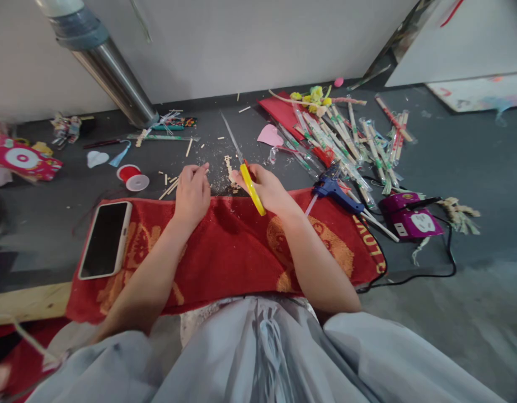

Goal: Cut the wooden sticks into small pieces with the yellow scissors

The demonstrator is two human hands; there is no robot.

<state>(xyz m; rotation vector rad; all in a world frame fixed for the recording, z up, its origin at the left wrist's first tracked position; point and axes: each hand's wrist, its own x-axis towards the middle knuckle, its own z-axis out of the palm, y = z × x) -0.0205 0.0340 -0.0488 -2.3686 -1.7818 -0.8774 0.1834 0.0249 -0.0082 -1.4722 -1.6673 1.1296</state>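
Note:
My right hand [264, 190] is closed around yellow-handled scissors [253, 190], whose long blade points away from me and to the left. Its fingertips are close to a small pale wooden piece [228, 166] on the dark table; whether they touch it I cannot tell. My left hand [193, 193] is closed, thumb and fingers together at the far edge of the red towel [233, 252]. Anything between those fingertips is too small to make out. Short wooden sticks [170, 187] lie just left of that hand, and pale crumbs are scattered between both hands.
On the towel's left lies a phone [105, 240], with a red ribbon spool [132, 178] beyond it. A blue glue gun [338, 193] rests at right, its cable running by a purple power box [412, 215]. Wrapped sticks [338, 140] pile up behind. A steel cylinder [120, 78] stands far left.

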